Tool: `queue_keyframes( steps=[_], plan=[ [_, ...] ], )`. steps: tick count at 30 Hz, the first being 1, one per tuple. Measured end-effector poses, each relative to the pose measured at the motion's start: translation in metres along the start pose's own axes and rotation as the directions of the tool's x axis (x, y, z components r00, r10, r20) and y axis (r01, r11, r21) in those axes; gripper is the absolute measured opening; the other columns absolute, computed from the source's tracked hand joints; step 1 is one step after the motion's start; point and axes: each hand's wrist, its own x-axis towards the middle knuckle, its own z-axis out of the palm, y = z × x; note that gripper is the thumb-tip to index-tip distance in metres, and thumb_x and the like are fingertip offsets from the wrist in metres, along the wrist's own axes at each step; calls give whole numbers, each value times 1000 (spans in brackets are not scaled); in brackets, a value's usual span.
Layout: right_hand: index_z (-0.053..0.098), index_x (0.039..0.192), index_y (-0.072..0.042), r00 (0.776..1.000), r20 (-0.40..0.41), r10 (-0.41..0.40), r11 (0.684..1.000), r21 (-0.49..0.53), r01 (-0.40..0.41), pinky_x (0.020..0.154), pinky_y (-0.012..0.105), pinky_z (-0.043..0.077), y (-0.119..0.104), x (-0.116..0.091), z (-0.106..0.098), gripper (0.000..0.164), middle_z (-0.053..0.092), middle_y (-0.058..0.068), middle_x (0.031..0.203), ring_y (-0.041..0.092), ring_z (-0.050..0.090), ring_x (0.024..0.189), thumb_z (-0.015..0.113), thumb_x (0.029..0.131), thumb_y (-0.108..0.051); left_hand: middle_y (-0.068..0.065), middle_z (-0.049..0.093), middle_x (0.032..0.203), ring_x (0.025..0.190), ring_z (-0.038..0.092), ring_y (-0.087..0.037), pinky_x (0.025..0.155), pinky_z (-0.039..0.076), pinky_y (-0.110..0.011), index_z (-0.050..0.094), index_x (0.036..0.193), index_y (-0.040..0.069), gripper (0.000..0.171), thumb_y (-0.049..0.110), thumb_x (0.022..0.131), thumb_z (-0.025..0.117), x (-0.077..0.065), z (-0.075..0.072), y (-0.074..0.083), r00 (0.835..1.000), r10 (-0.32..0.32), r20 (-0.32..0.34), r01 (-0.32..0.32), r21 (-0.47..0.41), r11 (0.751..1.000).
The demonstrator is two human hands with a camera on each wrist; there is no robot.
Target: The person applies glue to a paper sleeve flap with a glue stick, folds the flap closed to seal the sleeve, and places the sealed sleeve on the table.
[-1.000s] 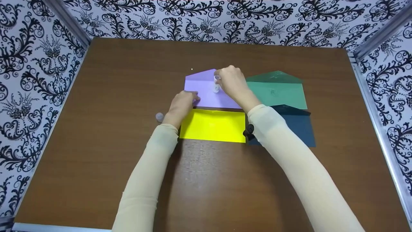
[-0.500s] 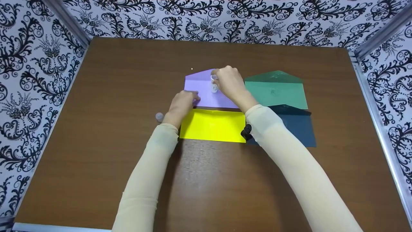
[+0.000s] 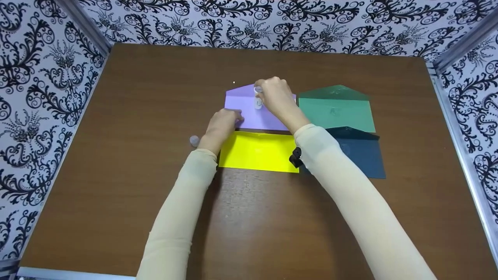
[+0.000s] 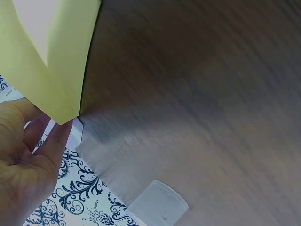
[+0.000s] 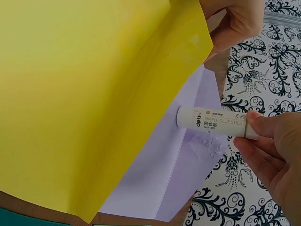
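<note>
An unfolded purple envelope [image 3: 243,104] lies on the table, its pointed flap away from me. My right hand [image 3: 275,93] pinches a white glue stick [image 5: 214,121] between thumb and fingers. The stick's open end rests at the purple paper near the flap's fold, and a whitish glue smear [image 5: 207,146] shows on the flap. At the envelope's lower left corner, my left hand [image 3: 222,123] presses with its fingers. Just below lies a yellow envelope [image 3: 258,152], whose raised flap partly hides the purple one in the right wrist view.
A green envelope [image 3: 334,114] lies to the right, flap open, with a dark blue envelope [image 3: 362,153] below it, partly behind my right sleeve. A translucent cap [image 3: 194,140] stands left of my left wrist. Patterned panels [image 3: 249,27] border the wooden table [image 3: 136,116].
My right hand has slid the glue stick a little to the left over the purple envelope. The left hand has stayed at its corner.
</note>
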Motion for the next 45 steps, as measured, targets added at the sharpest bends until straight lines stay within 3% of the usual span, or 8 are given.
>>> queue_keyframes(
  steps=[8, 16, 25, 35, 45],
  plan=[
    [68, 114, -10, 1000, 0, 15, 1000, 15, -15, 92, 38, 52, 0, 5, 4, 27, 69, 10, 110, 30, 64, 101, 65, 90, -21, 0, 55, 135, 121, 55, -23, 102, 44, -37, 69, 115, 19, 33, 1, 90, 58, -1, 0, 1, 1000, -13, -6, 13, -24, 1000],
    [68, 112, -9, 999, -50, -23, 999, 21, 24, 89, 39, 53, 2, 6, 6, 23, 70, 10, 108, 30, 65, 99, 62, 91, -17, 1, 53, 137, 121, 55, -24, 103, 44, -37, 68, 117, 19, 32, 4, 92, 57, -1, 0, 2, 1000, -2, -7, 2, -8, 1000],
    [68, 115, -9, 998, 10, -69, 996, -49, 69, 88, 39, 53, 0, 9, 2, 26, 70, 11, 108, 31, 64, 98, 63, 90, -17, 1, 54, 136, 124, 52, -23, 104, 42, -37, 69, 117, 18, 33, 1, 91, 57, -1, 0, -1, 1000, -16, -8, 15, -32, 999],
    [69, 113, -8, 996, 29, -86, 996, -25, 87, 90, 38, 52, -2, 6, -1, 27, 70, 9, 110, 32, 64, 100, 66, 89, -19, 1, 55, 135, 124, 52, -23, 104, 42, -37, 69, 116, 19, 31, 4, 91, 58, -1, 0, -3, 1000, -18, -10, 17, -39, 999],
    [68, 114, -8, 999, 2, -33, 999, -23, 33, 91, 38, 52, 2, 7, 1, 29, 69, 12, 110, 31, 64, 101, 65, 89, -22, 0, 54, 136, 124, 52, -24, 104, 42, -38, 68, 117, 17, 31, 3, 91, 59, -2, 0, 0, 1000, -15, -7, 14, -43, 999]
  ],
)
